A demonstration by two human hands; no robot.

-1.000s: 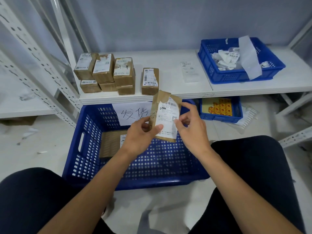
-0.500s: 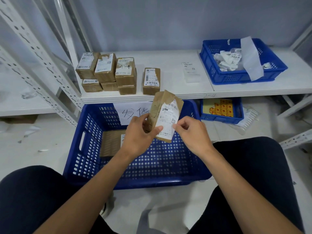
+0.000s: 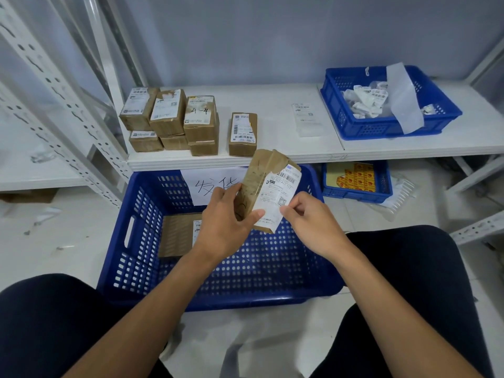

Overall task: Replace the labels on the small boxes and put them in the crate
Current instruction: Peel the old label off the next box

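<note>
Head view, left to right. A stack of boxes and one single box are waiting on the shelf. Below them the crate is sitting on the floor with one box lying flat in its left part.

Above the crate, the left hand is gripping the held box, fingers curled round its brown side and thumb pressing on the lower end of the label. The right hand is pinching the label's lower right edge between thumb and forefinger, the other fingers curled in.

Farther right, a label sheet is lying on the shelf, and a bin is holding crumpled labels and a backing strip.

Step in hand, as judged: the old label is being worked loose at its edge, so the relabelling of this box is at its start, and most boxes are not yet done. The next move is calling for a steady pull along the label while the left hand is bracing the box. The peeled label would then go to the bin, and a fresh one would be needed.

Orientation: the held box is standing nearly upright, its long axis running from the near lower end up and slightly right. Its labelled face is turning toward the right hand and the camera, and the label's length is running along that axis.
</note>
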